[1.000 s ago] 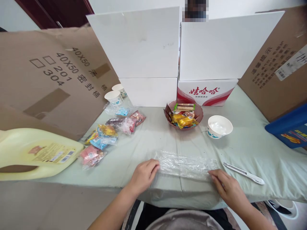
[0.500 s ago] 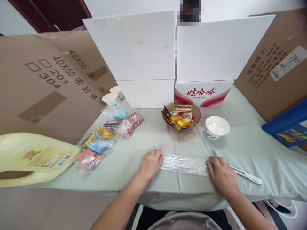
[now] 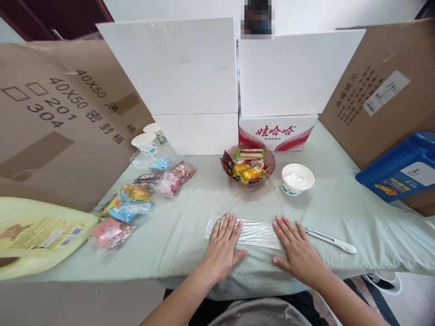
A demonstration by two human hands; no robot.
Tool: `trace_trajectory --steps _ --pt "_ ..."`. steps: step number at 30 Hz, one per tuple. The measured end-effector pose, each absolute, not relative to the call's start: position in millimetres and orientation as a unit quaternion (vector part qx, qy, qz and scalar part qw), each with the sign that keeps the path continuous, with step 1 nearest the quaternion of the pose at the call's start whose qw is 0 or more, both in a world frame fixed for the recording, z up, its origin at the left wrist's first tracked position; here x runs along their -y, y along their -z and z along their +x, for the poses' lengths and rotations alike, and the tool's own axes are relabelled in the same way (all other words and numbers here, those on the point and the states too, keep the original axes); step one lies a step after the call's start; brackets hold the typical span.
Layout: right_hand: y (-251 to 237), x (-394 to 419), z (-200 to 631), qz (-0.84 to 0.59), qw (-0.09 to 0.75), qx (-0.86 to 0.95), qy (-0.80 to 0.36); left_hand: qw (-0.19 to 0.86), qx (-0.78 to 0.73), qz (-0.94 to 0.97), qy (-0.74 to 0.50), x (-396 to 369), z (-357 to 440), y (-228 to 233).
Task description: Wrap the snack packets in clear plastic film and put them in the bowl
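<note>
A folded strip of clear plastic film (image 3: pixel 255 232) lies flat on the pale green cloth near the table's front edge. My left hand (image 3: pixel 222 246) presses palm-down on its left end, fingers spread. My right hand (image 3: pixel 297 249) lies flat over its right end, fingers spread too. Neither hand grips anything. A white-handled knife (image 3: pixel 331 240) rests just right of my right hand.
A dark red bowl (image 3: pixel 268 159) of wrapped snacks and a white paper bowl (image 3: pixel 297 179) stand behind the film. Loose snack packets (image 3: pixel 136 199) and paper cups (image 3: pixel 146 142) lie at left. A yellow jug (image 3: pixel 41 233), blue jug (image 3: pixel 401 167), and cardboard and white boxes ring the table.
The plastic film was folded from a wide sheet into a narrow strip. Both hands moved inward from its ends and now lie flat on top of it.
</note>
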State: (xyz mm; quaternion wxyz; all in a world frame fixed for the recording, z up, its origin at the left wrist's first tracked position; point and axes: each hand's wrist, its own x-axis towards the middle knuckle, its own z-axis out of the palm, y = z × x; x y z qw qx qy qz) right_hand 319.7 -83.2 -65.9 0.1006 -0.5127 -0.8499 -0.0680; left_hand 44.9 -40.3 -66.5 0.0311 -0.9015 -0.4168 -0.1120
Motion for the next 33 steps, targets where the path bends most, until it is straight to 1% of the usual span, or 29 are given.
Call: trace_trajectory --steps 3,6,10,12,14,17,19,21,24,29,31,33 --pt "65.6 106.1 339.9 -0.498 0.097 0.858 0.081 0.036 0.460 -0.877 0.136 45.4 49.0 56.3" --pt "65.3 132.0 343.2 -0.491 0.126 0.858 0.079 -0.017 0.494 -0.856 0.152 58.2 69.6 45.1" --pt "48.4 154.3 334.9 -0.460 0.229 0.857 0.042 -0.091 0.424 -0.886 0.167 72.0 97.0 42.7" --pt "29.9 157.0 329.1 -0.423 0.251 0.870 0.020 -0.116 0.363 -0.906 0.184 73.5 101.7 46.0" --pt "9.7 154.9 323.4 -0.387 0.251 0.886 -0.037 -0.154 0.298 -0.921 0.200 71.7 99.6 49.6" --pt "-11.5 143.3 316.7 -0.373 0.243 0.874 -0.195 -0.230 0.230 -0.915 0.237 66.2 88.9 53.1" --pt "-15.6 128.3 313.6 -0.401 0.230 0.844 -0.272 -0.292 0.224 -0.889 0.273 63.1 81.7 54.4" --pt "-12.8 106.3 310.1 -0.443 0.227 0.813 -0.302 -0.355 0.250 -0.850 0.300 61.6 76.9 56.1" --pt "-1.6 63.8 299.9 -0.503 0.235 0.778 -0.293 -0.402 0.306 -0.805 0.312 62.1 75.5 61.4" --pt "21.2 9.5 273.5 -0.578 0.148 0.775 -0.208 -0.421 0.338 -0.761 0.360 64.0 79.4 73.5" --pt "29.2 2.8 266.0 -0.595 0.132 0.769 -0.191 -0.416 0.345 -0.750 0.381 64.3 80.0 73.7" --pt "34.9 1.9 261.8 -0.608 0.118 0.765 -0.177 -0.387 0.352 -0.765 0.376 64.8 79.4 69.5"
